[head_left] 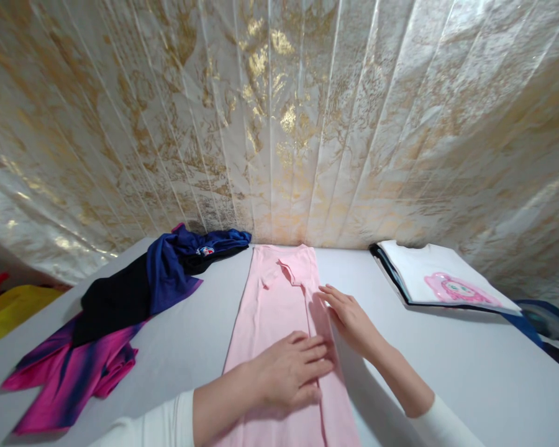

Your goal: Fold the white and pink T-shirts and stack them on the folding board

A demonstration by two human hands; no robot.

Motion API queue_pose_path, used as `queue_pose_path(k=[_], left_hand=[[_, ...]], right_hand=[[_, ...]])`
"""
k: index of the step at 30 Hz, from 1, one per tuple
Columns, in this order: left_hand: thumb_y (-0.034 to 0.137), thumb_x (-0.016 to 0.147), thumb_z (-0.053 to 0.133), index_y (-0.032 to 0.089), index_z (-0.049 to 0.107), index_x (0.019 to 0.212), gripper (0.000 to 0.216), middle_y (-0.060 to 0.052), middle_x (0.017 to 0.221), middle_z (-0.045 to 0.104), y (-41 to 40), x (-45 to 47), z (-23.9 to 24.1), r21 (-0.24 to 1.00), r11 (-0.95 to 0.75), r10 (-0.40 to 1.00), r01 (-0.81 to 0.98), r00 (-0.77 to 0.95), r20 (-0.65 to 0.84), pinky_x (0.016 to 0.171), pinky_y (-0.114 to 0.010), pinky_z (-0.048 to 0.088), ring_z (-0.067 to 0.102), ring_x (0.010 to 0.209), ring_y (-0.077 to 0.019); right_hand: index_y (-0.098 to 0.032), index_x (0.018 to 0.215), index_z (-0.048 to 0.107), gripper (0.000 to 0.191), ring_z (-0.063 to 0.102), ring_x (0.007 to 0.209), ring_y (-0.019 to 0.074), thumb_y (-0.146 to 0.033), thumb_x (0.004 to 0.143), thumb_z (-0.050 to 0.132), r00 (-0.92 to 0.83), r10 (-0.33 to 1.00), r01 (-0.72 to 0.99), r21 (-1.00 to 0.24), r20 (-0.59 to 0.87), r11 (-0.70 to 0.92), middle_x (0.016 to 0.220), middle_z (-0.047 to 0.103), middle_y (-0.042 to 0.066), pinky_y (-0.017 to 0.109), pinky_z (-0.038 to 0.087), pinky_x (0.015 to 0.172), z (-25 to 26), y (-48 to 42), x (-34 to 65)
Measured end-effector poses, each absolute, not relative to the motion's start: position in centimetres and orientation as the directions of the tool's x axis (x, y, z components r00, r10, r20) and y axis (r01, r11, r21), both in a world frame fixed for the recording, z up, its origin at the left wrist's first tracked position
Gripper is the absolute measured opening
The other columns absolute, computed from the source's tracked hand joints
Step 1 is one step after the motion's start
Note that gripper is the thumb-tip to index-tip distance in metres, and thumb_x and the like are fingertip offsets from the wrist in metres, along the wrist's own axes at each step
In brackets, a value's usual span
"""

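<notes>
A pink short-sleeved shirt lies lengthwise on the white table, its sides turned inward into a long strip. Both small sleeves rest on top near the neckline at the far end. My left hand lies flat on the shirt's lower middle, fingers stretched to the right across a folded edge. At the right edge, below the sleeve, my right hand touches the cloth with its fingertips, fingers extended. Neither hand grasps anything. The near end of the shirt runs out of the bottom of the view.
A rumpled black, blue and pink garment lies to the left. On the right is a stack of folded shirts, a white one with a pink print on top. Yellow cloth sits far left. A gold-patterned curtain hangs behind the table.
</notes>
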State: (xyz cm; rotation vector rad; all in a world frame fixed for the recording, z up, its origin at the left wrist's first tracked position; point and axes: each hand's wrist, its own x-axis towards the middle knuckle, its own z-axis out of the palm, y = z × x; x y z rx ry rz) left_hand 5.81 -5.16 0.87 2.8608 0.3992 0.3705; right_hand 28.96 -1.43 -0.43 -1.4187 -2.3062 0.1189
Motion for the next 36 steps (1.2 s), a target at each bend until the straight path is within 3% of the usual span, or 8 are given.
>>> queue_pose_path(k=[4,9,11,14,20,25,30,36], left_hand=[[0.049,0.1,0.038,0.019,0.039,0.141,0.051,-0.008,0.147,0.046,-6.7,6.5,-1.2,0.146,-0.957,0.282,0.251,0.923,0.262,0.106,-0.037,0.032,0.042,0.134,-0.0222],[0.03,0.105,0.032,0.02,0.051,0.128,0.032,-0.001,0.142,0.052,-7.4,7.5,-3.9,-0.126,-0.968,0.154,0.215,0.913,0.378,0.088,-0.028,0.041,0.05,0.126,-0.0168],[0.028,0.106,0.028,0.021,0.052,0.127,0.033,0.0,0.141,0.054,-6.5,7.7,-3.6,-0.12,-0.969,0.157,0.214,0.917,0.366,0.083,-0.026,0.042,0.051,0.125,-0.015],[0.038,0.105,0.028,0.016,0.043,0.137,0.042,-0.008,0.148,0.044,-4.3,7.8,-1.7,-0.015,-0.964,0.251,0.265,0.929,0.271,0.095,-0.03,0.039,0.041,0.135,-0.0193],[0.055,0.1,0.03,0.014,0.029,0.149,0.063,-0.013,0.157,0.024,-0.4,8.7,-1.2,0.216,-0.842,0.529,0.495,0.836,0.144,0.112,-0.042,0.026,0.024,0.144,-0.0265],[0.061,0.098,0.027,0.015,0.033,0.147,0.067,-0.015,0.153,0.033,0.0,9.1,-3.4,0.074,-0.866,0.499,0.495,0.84,0.213,0.106,-0.04,0.034,0.034,0.14,-0.0289],[0.055,0.101,0.027,0.018,0.04,0.143,0.058,-0.012,0.147,0.044,-0.5,9.7,-4.3,-0.081,-0.858,0.459,0.506,0.829,0.32,0.097,-0.04,0.041,0.047,0.13,-0.0296],[0.041,0.103,0.03,0.019,0.043,0.139,0.044,-0.01,0.143,0.05,-0.9,10.2,-4.7,-0.059,-0.86,0.463,0.506,0.825,0.323,0.094,-0.04,0.042,0.05,0.127,-0.0289]], right_hand=[[-0.015,0.134,0.051,0.044,0.044,0.135,0.0264,-0.015,0.092,0.04,-0.374,0.891,0.847,-0.297,0.257,0.441,0.143,0.05,0.015,0.045,0.04,0.105,-1.3,2.8,27.5],[-0.02,0.127,0.058,0.035,0.049,0.131,0.0256,-0.024,0.097,0.041,-0.355,0.902,0.85,-0.316,0.245,0.421,0.139,0.055,0.012,0.044,0.043,0.102,-1.9,7.5,26.9],[-0.02,0.127,0.057,0.036,0.053,0.126,0.0227,-0.021,0.099,0.036,-0.316,0.914,0.861,-0.327,0.255,0.389,0.136,0.058,0.012,0.039,0.044,0.101,-1.4,9.7,28.0],[-0.017,0.122,0.06,0.031,0.061,0.112,0.0211,-0.017,0.098,0.04,-0.25,0.938,0.889,-0.327,0.242,0.321,0.123,0.064,0.013,0.036,0.048,0.096,-0.6,13.2,29.8],[-0.017,0.117,0.059,0.029,0.063,0.098,0.0198,-0.035,0.094,0.059,-0.319,0.939,0.902,-0.262,0.13,0.342,0.118,0.062,0.007,0.041,0.054,0.084,-0.4,18.9,30.6],[-0.018,0.12,0.058,0.032,0.062,0.1,0.0207,-0.035,0.094,0.059,-0.373,0.926,0.911,-0.166,0.066,0.378,0.121,0.06,0.008,0.042,0.054,0.085,-0.2,21.2,30.0],[-0.02,0.119,0.059,0.029,0.061,0.103,0.0204,-0.036,0.095,0.057,-0.287,0.953,0.954,-0.064,0.092,0.293,0.123,0.059,0.007,0.042,0.052,0.088,-0.3,20.8,29.6],[-0.014,0.099,0.064,0.013,0.059,0.104,0.0265,-0.019,0.088,0.058,-0.203,0.957,0.973,-0.068,0.205,0.221,0.107,0.064,0.015,0.039,0.045,0.087,1.1,18.8,27.5]])
